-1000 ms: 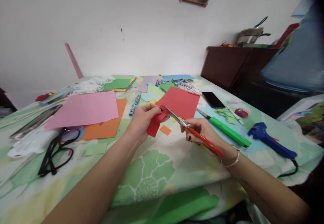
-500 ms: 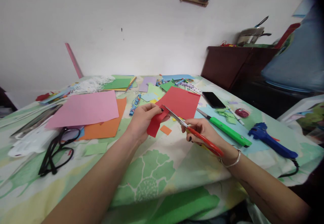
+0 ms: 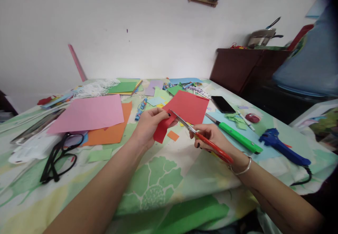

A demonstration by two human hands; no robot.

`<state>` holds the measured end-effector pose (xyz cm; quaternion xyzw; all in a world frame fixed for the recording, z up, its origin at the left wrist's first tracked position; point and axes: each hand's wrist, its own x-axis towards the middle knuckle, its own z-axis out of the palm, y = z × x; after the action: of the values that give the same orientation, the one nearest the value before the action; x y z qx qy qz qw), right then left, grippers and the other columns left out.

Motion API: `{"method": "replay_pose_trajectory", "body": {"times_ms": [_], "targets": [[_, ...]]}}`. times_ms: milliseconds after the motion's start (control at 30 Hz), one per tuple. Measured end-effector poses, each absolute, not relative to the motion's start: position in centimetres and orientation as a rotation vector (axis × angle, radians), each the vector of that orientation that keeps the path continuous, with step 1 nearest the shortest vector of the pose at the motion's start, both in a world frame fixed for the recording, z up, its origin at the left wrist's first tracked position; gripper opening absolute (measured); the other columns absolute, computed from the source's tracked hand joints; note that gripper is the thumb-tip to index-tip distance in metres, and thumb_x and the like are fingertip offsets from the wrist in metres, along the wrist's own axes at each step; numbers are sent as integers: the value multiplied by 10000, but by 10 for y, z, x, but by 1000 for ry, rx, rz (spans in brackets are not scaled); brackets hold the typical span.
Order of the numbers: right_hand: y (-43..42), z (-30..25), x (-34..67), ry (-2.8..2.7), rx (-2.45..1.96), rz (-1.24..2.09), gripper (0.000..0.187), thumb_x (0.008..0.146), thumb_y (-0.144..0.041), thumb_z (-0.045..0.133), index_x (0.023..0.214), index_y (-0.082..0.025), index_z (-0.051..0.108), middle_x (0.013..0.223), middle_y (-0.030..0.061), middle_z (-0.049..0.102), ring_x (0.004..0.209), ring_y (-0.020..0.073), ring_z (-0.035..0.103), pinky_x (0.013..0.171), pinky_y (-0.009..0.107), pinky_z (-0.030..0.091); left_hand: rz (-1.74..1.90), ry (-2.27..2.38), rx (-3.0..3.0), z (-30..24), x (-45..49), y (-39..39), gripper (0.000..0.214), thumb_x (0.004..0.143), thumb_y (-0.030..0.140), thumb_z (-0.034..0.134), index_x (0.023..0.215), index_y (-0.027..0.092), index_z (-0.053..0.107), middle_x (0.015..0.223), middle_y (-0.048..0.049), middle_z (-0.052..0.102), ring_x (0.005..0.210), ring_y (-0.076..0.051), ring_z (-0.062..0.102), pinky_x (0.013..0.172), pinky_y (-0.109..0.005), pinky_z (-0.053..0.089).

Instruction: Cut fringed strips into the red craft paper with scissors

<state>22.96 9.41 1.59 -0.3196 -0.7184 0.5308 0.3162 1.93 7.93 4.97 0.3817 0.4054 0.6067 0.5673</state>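
Between the thumb and fingers of my left hand is a strip of red paper, its lower end hanging down. My right hand grips a pair of scissors with red and yellow handles. The scissor blades point up and left, and their tips reach the red paper beside my left thumb. Behind the blades lies a larger red sheet; I cannot tell whether the strip is separate from it. A small orange paper scrap rests on the cloth between my hands.
A green utility knife, a blue glue gun and a black phone lie to the right. At left are pink paper, orange paper and black glasses. Coloured papers and white string sit further back.
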Motion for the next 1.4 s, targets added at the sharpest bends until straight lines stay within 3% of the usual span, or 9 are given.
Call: {"method": "replay_pose_trajectory", "body": {"times_ms": [800,1067,1400], "targets": [[91,17,229,-1864,-809,1420,299,669,-363,757,804,-154,592,574,-26,525,470,84,368,420,199,276,1428,950,888,50,20,78,122,658,130,681,600,135,574,658,-44,672,714,-191,693,805,-365,554],[92,20,231,-1879,-765,1481,440,595,-474,765,846,-156,595,556,-25,518,471,102,404,413,206,283,1434,924,908,48,20,80,126,655,136,678,591,140,570,654,-45,675,726,-198,695,817,-390,554],[93,19,232,-1867,-774,1485,324,610,-345,745,838,-159,609,567,-11,546,486,112,432,411,205,303,1440,924,898,47,20,79,116,665,123,672,602,129,575,673,-62,687,719,-203,697,788,-375,563]]}}
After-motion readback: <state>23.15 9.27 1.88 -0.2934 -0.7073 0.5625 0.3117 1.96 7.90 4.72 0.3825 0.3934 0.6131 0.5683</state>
